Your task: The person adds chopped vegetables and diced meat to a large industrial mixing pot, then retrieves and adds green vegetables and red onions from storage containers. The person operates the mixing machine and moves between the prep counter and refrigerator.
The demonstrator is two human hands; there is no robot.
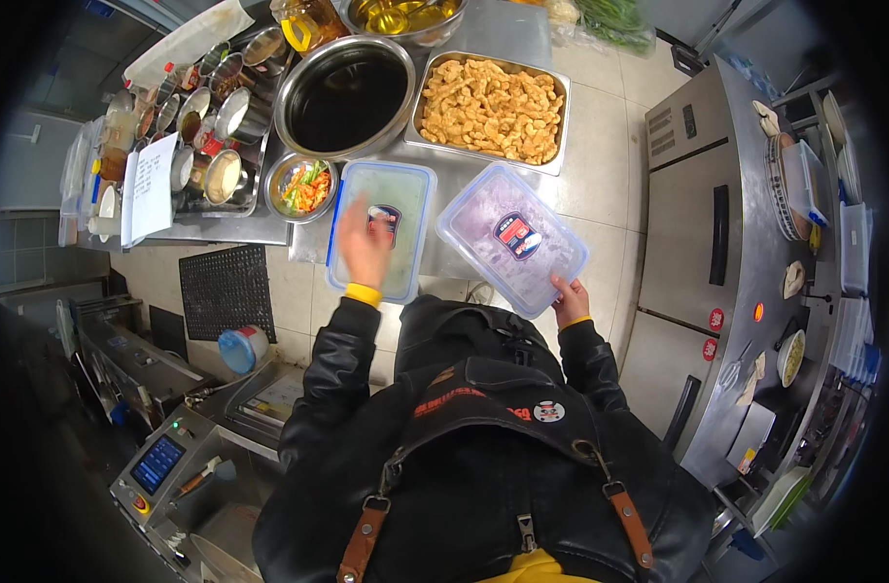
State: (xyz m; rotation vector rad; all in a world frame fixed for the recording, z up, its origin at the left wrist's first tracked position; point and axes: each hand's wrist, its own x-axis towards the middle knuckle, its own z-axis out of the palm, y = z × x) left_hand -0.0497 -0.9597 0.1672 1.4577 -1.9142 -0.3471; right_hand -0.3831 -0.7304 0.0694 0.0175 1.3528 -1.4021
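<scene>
My left hand (pixel 364 244), blurred, is over a translucent plastic food container (pixel 406 273) with blue edge clips. Its thumb is spread from the other fingers, and nothing shows in its grasp. Whether it touches the lid I cannot tell. With my right hand (pixel 572 300) I grip the near right corner of a second translucent container (pixel 481 218), which looks purplish and sits at an angle. Both containers bear a dark and red label. Beyond them are a steel pan (pixel 481 157) of battered pieces (pixel 492 109) and a steel bowl (pixel 271 191) of cut vegetables (pixel 306 188).
A large steel basin (pixel 408 73) holds dark liquid (pixel 342 98). Several seasoning pots (pixel 224 177) crowd a tray at left beside an open notebook (pixel 150 186) bearing writing. The steel table's front edge (pixel 309 251) runs before me. A steel refrigerator (pixel 681 211) stands at right.
</scene>
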